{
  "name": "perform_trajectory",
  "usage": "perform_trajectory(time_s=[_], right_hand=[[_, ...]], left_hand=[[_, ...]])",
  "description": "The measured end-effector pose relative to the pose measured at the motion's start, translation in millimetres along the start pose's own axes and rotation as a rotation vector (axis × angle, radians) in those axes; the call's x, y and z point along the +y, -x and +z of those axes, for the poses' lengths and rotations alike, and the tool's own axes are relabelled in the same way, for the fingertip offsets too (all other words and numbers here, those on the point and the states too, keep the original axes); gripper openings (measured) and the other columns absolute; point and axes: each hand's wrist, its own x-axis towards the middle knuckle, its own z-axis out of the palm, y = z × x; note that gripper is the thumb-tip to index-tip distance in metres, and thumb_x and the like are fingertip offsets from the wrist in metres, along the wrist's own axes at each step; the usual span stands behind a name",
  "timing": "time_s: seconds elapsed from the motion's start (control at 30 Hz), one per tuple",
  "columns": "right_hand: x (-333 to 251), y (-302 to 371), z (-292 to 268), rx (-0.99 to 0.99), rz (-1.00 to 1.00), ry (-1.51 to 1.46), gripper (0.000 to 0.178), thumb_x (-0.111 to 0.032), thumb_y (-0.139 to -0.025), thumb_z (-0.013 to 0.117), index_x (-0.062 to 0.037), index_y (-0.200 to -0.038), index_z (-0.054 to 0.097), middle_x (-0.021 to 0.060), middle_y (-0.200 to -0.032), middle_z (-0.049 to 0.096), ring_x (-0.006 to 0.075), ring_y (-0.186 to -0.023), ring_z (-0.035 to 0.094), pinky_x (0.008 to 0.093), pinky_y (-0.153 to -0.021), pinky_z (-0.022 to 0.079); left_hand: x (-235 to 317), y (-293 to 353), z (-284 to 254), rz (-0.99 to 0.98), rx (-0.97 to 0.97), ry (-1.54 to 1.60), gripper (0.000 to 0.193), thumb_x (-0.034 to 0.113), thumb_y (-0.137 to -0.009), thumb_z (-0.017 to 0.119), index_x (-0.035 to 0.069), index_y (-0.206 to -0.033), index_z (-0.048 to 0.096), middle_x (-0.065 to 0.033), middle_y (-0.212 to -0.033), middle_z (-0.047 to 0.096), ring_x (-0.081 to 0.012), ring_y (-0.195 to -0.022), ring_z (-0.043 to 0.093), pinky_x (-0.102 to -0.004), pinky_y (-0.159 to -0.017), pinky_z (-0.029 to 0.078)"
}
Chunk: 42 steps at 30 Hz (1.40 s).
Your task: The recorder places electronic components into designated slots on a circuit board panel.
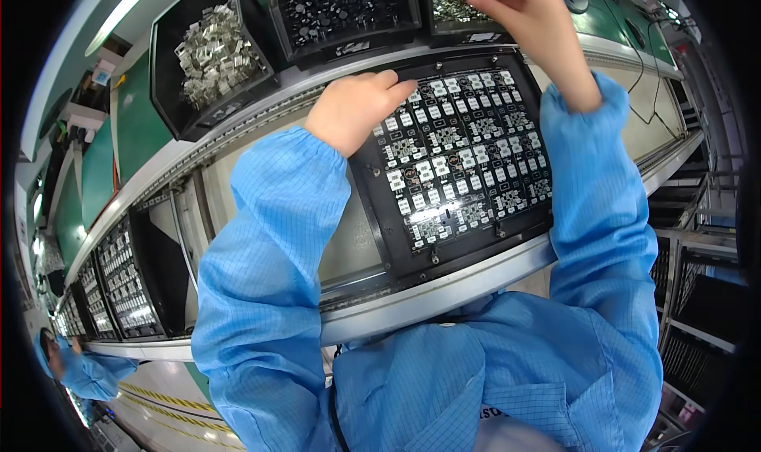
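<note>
at the bottom of the frame are the person's blue sleeves (261, 293), soft cloth with a fine grid, loose and puffy, pulled tight at the wrists.

just above them, a shiny metal rail (444, 289) runs across the frame. on it, in the middle, sits a flat black tray (380, 214) with small screws at its edge. the tray holds rows of little circuit boards (460, 151), dark squares with white blocks and shiny bits.

the left hand (357, 107) rests on the upper left corner of the tray. its fingers lie flat and close together, pointing right, and it holds nothing that can be seen.

the right hand (531, 20) is higher, at the top of the frame, over a black bin of small silver parts (452, 4). its fingers curl down into a pinch. you cannot tell if a part is between them.

a good way to do this, it seems, is to press the tray still with the flat hand, pick only one small part with the fingertips, and keep the loose sleeves off the boards.

farther up are more black bins: one in the upper left with shiny folded metal clips (214, 52), one in the top middle with tiny dark parts (341, 4).

far off at the left, more trays of boards (123, 282) wait on the line, and another person in blue (79, 369) stands in the lower left corner.
</note>
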Motion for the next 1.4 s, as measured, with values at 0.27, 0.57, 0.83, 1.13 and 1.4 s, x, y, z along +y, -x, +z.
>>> perform_trajectory(time_s=[0.27,0.57,0.83,1.13,1.4], right_hand=[[-28,92,66,-0.628,0.002,-0.157,0.011,0.002,-0.079,0.063,-0.0012,-0.088,0.065,0.0104,-0.086,0.064,0.0243,-0.079,0.062,0.0301,-0.069,0.050],[-31,100,81,-0.649,0.099,-0.116,0.015,0.004,-0.074,0.061,-0.0022,-0.087,0.056,0.0099,-0.075,0.059,0.0240,-0.069,0.060,0.0322,-0.062,0.049],[-30,97,83,-0.685,0.043,-0.055,0.021,0.005,-0.073,0.062,-0.0034,-0.089,0.052,0.0081,-0.075,0.055,0.0218,-0.069,0.057,0.0319,-0.063,0.047],[-23,43,36,-0.284,-0.003,0.010,0.016,0.000,-0.084,0.062,-0.0030,-0.099,0.059,0.0019,-0.090,0.060,0.0096,-0.079,0.058,0.0244,-0.072,0.049],[67,-29,0,-0.074,0.199,-0.009,0.008,-0.005,-0.083,0.061,0.0004,-0.088,0.062,0.0033,-0.075,0.062,0.0081,-0.069,0.058,0.0223,-0.062,0.048]], left_hand=[[-38,-37,-50,-0.347,0.032,-0.175,0.034,0.009,-0.076,0.058,0.004,-0.110,0.060,-0.0179,-0.124,0.054,-0.0282,-0.123,0.046,-0.0294,-0.088,0.047],[-62,-59,-25,-0.466,-0.192,-0.287,0.016,0.006,-0.079,0.054,0.002,-0.082,0.069,-0.0184,-0.086,0.067,-0.0334,-0.083,0.066,-0.0418,-0.072,0.054],[-87,-74,-12,-0.453,-0.222,-0.335,0.017,0.006,-0.078,0.053,0.004,-0.083,0.069,-0.0174,-0.088,0.067,-0.0321,-0.088,0.065,-0.0404,-0.075,0.053],[-84,-91,-19,-0.400,-0.449,-0.461,0.022,0.009,-0.080,0.053,0.005,-0.093,0.070,-0.0140,-0.094,0.068,-0.0290,-0.092,0.066,-0.0385,-0.076,0.054],[-104,-87,-20,-0.168,-0.342,-0.397,0.021,0.010,-0.079,0.054,0.006,-0.092,0.070,-0.0136,-0.094,0.068,-0.0292,-0.092,0.066,-0.0390,-0.075,0.054]])
